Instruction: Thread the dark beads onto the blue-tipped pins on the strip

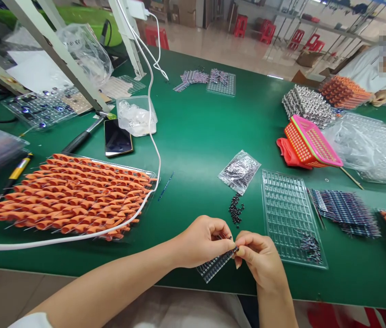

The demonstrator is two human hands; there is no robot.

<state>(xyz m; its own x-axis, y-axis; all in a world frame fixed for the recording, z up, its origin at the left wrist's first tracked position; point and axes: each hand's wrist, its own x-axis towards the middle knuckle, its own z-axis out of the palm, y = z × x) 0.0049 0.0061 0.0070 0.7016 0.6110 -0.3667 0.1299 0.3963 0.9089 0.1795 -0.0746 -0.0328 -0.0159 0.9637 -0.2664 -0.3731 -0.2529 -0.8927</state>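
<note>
My left hand (202, 240) and my right hand (258, 256) meet near the front edge of the green table (196, 132), both with fingers pinched. Between them they hold a dark strip of small taped components (215, 266) that hangs down and to the left. Just beyond the hands lies a small heap of black beads (236, 210) and a little plastic bag of dark parts (240, 171). A clear moulded tray (286, 214) lies to the right of my right hand, with a few wired parts on it.
An orange bundle of sleeved wires (73, 196) fills a tray at left, crossed by a white cable (152, 136). A phone (117, 137), a clear tub (135, 116), a pink basket (311, 142), striped component strips (345, 210) and plastic sheets (373, 146) lie about. Another person (380, 68) sits far right.
</note>
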